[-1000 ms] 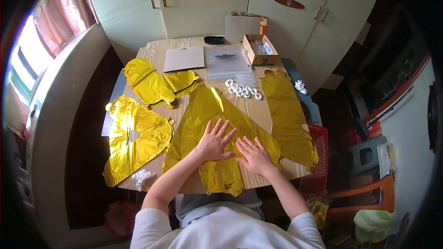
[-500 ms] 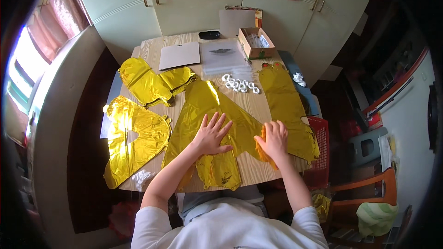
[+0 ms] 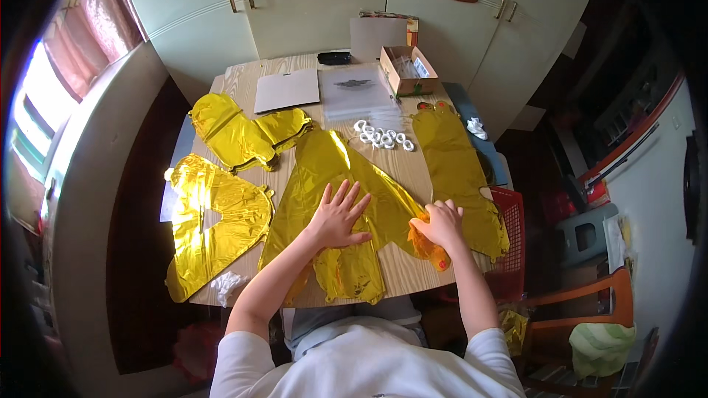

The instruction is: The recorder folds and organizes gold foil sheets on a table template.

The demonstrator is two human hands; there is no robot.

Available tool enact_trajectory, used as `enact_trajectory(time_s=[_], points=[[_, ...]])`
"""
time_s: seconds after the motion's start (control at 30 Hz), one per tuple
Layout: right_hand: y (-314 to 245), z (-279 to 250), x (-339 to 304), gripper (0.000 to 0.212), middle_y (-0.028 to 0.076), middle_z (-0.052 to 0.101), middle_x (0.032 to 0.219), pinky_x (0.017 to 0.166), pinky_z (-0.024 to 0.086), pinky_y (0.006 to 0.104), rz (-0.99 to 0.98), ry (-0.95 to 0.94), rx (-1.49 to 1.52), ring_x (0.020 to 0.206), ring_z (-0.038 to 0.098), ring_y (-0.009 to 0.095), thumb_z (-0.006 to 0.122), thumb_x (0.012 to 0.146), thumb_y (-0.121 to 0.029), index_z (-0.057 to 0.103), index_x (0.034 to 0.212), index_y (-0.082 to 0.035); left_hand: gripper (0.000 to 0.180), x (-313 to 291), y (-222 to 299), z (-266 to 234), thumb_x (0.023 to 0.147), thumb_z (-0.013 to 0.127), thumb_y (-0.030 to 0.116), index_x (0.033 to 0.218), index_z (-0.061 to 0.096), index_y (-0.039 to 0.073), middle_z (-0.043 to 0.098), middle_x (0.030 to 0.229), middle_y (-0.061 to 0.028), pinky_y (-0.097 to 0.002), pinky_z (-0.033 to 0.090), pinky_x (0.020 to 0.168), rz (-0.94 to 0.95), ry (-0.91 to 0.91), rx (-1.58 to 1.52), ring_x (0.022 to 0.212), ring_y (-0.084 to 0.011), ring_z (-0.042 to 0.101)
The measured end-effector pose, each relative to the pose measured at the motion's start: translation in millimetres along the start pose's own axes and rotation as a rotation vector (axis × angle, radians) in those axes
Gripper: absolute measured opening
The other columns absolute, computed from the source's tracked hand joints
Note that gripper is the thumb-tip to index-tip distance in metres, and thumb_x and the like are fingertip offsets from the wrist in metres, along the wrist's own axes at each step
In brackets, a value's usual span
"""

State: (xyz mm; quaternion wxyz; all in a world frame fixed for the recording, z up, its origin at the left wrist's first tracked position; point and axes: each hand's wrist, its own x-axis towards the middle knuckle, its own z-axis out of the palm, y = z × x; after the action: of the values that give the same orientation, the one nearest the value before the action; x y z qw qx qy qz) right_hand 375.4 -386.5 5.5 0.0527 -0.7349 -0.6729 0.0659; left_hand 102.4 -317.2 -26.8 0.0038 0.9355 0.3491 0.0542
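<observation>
Wooden table (image 3: 243, 81) before me holds a flattened gold balloon (image 3: 332, 177) under my splayed left hand (image 3: 341, 214), my right hand (image 3: 441, 222) pinching its right edge, with an open cardboard box (image 3: 407, 70) and clear packet (image 3: 355, 92) at the far edge.

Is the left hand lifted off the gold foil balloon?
No, the left hand lies flat with fingers spread on the gold foil balloon in the middle of the table.
</observation>
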Motion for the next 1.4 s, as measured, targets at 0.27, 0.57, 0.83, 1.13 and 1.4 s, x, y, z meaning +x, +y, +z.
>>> enact_trajectory(time_s=[0.27,0.57,0.83,1.13,1.4], points=[[13,-17,-34,0.036,0.022,0.067,0.093,0.074,0.051,0.0478,-0.033,-0.003,0.418,0.087,0.067,0.039,0.066,0.084,-0.027,0.059,0.107,-0.001,0.097,-1,0,2,0.082,0.040,0.078,0.153,0.026,0.014,0.024,0.157,-0.0214,-0.0616,0.012,0.115,-0.010,0.004,-0.014,0.146,-0.0413,0.019],[-82,-9,-67,0.023,0.012,0.068,0.071,0.057,0.053,0.0392,-0.226,0.126,0.777,0.064,0.069,0.028,0.072,0.085,-0.026,0.063,0.096,-0.007,0.097,3,4,-9,0.079,0.056,0.061,0.151,0.026,0.003,0.022,0.157,-0.0224,-0.0608,0.010,0.116,-0.039,-0.068,-0.127,0.147,-0.0426,0.014],[-136,28,-57,0.025,0.013,0.068,0.075,0.060,0.053,0.0373,-0.307,0.093,0.761,0.066,0.068,0.028,0.072,0.085,-0.024,0.063,0.099,-0.005,0.035,7,-35,-12,0.089,0.062,0.028,0.106,0.067,-0.002,0.056,0.131,-0.0237,-0.0462,0.038,0.106,-0.368,0.258,-1.044,0.132,-0.0413,0.042],[-128,24,-53,0.021,0.013,0.071,0.088,0.064,0.056,0.0370,-0.498,0.161,0.895,0.075,0.070,0.027,0.065,0.091,-0.018,0.063,0.107,-0.004,0.029,3,-36,2,0.074,0.073,0.029,0.081,0.069,0.001,0.065,0.106,-0.0146,-0.0421,0.045,0.095,-0.372,0.298,-0.535,0.106,-0.0357,0.055],[-44,38,-21,0.032,0.005,0.068,0.119,0.096,0.049,0.0365,-0.652,0.300,0.423,0.118,0.059,0.026,0.058,0.088,-0.002,0.068,0.117,-0.009,0.026,-3,-36,3,0.070,0.074,0.026,0.079,0.069,0.002,0.062,0.118,-0.0137,-0.0418,0.042,0.100,-0.364,0.272,-0.482,0.116,-0.0351,0.050]])
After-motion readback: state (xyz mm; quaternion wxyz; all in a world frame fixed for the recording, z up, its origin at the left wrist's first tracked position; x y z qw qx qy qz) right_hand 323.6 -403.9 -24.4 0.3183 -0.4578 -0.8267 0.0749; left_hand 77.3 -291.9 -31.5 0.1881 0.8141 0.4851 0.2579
